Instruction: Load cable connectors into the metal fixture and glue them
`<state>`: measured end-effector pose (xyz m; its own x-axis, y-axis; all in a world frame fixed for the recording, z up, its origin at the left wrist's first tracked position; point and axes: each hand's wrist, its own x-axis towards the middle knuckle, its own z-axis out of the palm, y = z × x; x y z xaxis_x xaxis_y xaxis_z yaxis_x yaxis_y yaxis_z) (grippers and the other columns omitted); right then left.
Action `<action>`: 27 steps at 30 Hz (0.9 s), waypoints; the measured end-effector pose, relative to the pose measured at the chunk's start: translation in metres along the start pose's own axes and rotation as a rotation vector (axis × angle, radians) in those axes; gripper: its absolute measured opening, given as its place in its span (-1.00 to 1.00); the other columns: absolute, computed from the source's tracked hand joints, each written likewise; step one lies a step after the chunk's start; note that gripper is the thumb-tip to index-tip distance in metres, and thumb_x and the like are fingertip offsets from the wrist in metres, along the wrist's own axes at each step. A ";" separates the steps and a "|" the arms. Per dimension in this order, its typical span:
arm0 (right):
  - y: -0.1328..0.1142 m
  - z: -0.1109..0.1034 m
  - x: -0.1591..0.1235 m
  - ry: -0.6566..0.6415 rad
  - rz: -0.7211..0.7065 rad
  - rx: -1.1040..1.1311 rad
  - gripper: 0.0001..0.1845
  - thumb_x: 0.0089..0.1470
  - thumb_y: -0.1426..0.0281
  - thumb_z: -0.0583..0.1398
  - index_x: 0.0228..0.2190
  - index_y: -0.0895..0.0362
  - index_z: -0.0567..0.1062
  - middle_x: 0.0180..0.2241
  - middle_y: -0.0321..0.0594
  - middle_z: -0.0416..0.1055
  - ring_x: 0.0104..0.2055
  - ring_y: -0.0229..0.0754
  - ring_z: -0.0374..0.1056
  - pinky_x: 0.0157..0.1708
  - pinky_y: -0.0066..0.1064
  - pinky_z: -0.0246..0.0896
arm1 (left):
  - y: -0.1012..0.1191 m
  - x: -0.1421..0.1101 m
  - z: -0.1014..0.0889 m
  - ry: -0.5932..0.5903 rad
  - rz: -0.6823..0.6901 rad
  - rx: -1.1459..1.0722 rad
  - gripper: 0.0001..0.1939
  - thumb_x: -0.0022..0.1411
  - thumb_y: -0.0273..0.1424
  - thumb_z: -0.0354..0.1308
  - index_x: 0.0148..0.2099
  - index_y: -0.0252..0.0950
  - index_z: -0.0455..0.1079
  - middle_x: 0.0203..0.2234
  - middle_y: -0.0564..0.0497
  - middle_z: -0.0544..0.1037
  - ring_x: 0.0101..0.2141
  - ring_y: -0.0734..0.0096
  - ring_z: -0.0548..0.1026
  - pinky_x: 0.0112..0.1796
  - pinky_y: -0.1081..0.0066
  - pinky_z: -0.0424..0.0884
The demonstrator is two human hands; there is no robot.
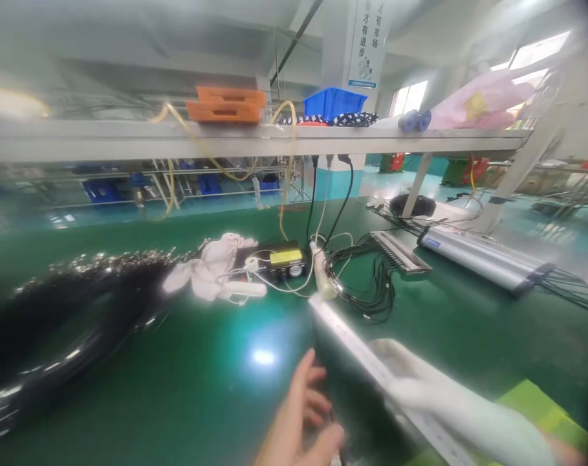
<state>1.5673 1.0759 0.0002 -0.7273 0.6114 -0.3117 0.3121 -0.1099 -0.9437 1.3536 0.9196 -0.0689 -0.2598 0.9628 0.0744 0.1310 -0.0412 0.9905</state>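
Observation:
A long metal unit (352,349) with a dark side and a pale top strip lies slanted across the green mat, running from the centre to the bottom right. My left hand (301,421), bare, is at its near left side with the fingers curled against the dark face and the thumb below. My right hand (420,388), covered in white fabric, rests on the top strip of the unit. Its fingers are blurred, so its grip is unclear.
A pile of black glossy cables (65,323) lies left. A white rag (211,265), a black meter with a yellow label (286,259), looped black wires (371,285) and a silver bar (482,259) lie further back. An overhead shelf (255,139) holds orange trays and a blue bin.

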 end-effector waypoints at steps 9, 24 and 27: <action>-0.040 0.136 0.069 -0.159 0.095 0.022 -0.27 -0.06 -0.01 0.32 0.02 0.15 0.31 -0.08 -0.06 0.47 0.01 0.04 0.41 0.02 -0.17 0.29 | 0.032 0.021 -0.051 0.507 -0.236 -0.220 -0.27 0.34 0.07 0.01 0.40 -0.14 0.01 0.35 -0.10 0.19 0.29 0.09 0.24 0.24 0.17 0.22; 0.002 0.103 0.051 -0.022 -0.237 -0.585 -0.22 0.05 0.24 0.21 0.29 0.11 0.24 0.29 0.00 0.18 0.31 0.19 0.08 0.31 0.03 -0.10 | -0.017 0.047 -0.037 0.514 -0.204 0.518 -0.42 0.22 -0.08 0.02 0.16 -0.35 0.26 0.23 -0.36 0.26 0.29 -0.14 0.11 0.31 -0.10 -0.09; 0.019 0.089 0.046 -0.085 -0.390 -0.744 -0.24 0.01 0.27 0.25 0.26 0.07 0.30 0.21 0.01 0.29 0.17 0.19 0.20 0.19 0.01 0.08 | -0.028 0.045 -0.044 0.501 -0.174 0.612 -0.38 0.23 -0.03 -0.04 0.18 -0.34 0.25 0.27 -0.35 0.23 0.31 -0.14 0.11 0.31 -0.12 -0.07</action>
<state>1.4857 1.0326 -0.0420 -0.9006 0.4344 -0.0144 0.3291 0.6599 -0.6754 1.2963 0.9527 -0.0886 -0.7037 0.7017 0.1116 0.5116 0.3914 0.7649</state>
